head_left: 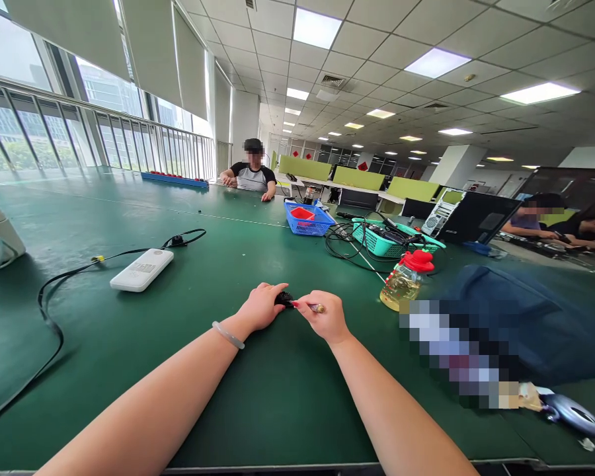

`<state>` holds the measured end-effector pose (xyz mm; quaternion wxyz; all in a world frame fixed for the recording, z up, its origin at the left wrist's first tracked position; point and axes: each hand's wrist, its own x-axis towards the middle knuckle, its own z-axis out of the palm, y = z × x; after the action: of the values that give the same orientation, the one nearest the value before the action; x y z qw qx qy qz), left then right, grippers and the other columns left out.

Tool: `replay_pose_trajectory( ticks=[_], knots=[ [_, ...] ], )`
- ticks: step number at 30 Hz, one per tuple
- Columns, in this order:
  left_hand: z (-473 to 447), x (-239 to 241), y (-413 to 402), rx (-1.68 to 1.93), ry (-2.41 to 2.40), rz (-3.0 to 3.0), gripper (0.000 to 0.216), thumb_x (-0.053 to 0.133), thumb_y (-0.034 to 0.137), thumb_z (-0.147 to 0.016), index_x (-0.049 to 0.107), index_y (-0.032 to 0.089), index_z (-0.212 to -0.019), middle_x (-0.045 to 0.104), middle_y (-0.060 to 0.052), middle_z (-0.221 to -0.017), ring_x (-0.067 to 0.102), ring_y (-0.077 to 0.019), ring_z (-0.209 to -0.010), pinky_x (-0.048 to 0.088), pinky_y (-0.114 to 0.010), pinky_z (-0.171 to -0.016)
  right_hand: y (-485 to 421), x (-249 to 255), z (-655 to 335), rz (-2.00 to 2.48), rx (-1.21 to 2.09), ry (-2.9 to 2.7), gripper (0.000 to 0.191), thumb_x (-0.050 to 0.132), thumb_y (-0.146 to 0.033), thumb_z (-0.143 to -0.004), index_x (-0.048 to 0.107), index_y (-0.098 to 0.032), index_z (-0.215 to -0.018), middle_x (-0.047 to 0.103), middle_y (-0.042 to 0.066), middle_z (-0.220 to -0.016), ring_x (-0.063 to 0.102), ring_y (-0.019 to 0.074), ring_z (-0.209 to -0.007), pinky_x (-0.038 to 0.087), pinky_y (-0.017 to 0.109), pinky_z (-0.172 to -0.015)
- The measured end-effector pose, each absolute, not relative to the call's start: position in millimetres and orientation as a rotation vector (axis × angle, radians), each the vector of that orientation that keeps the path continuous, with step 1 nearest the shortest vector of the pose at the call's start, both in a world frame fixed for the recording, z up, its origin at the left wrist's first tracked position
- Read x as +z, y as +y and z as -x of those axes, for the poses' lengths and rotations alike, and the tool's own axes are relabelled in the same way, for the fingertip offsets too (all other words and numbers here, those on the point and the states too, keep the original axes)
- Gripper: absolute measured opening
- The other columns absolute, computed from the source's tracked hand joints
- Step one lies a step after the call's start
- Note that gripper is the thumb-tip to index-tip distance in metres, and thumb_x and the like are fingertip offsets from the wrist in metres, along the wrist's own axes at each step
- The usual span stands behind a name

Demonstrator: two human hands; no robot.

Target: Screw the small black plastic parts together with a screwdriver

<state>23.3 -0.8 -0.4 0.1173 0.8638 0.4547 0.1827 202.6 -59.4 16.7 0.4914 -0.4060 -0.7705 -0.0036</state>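
Both my hands meet on the green table (pixel 258 390) in front of me. My left hand (pixel 261 305) is closed around a small black object (pixel 283 299) that shows between the hands. My right hand (pixel 323 315) is closed in a pinch on a thin pen-like tool (pixel 317 308) whose tip touches the black object. A clear bangle sits on my left wrist. What the black object is stays too small to tell.
A white power bank (pixel 141 269) with a black cable (pixel 49 311) lies left. An oil bottle with a red cap (pixel 407 278) stands right, beside a dark blue bag (pixel 520 317). Blue basket (pixel 307 219) and teal basket (pixel 377 240) sit farther back. Other people sit at the far edge and right.
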Motion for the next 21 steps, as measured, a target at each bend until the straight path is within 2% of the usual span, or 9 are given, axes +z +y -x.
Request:
replay_pose_trajectory(
  ticks=[12, 21],
  knots=[
    [-21.6, -0.6, -2.2, 0.518, 1.326, -2.545, 0.054, 0.056, 0.027, -0.088, 0.045, 0.023, -0.141, 0.062, -0.008, -0.131, 0.05, -0.0276, -0.124, 0.04, -0.041, -0.105, -58.8, 14.6, -200.5, 0.957, 0.018, -1.845, 0.044, 0.056, -0.051, -0.091, 0.071, -0.022, -0.062, 0.067, 0.003, -0.057, 0.056, 0.0134, -0.049, 0.042, 0.026, -0.052],
    [-22.1, 1.5, -3.1, 0.49, 1.307, -2.538, 0.055, 0.056, 0.025, -0.087, 0.045, 0.022, -0.141, 0.063, -0.008, -0.129, 0.05, -0.0279, -0.123, 0.041, -0.04, -0.104, -57.2, 13.2, -200.4, 0.977, 0.006, -1.756, 0.041, 0.057, -0.05, -0.09, 0.071, -0.022, -0.063, 0.067, 0.004, -0.057, 0.059, 0.0155, -0.049, 0.044, 0.027, -0.051]
  ],
)
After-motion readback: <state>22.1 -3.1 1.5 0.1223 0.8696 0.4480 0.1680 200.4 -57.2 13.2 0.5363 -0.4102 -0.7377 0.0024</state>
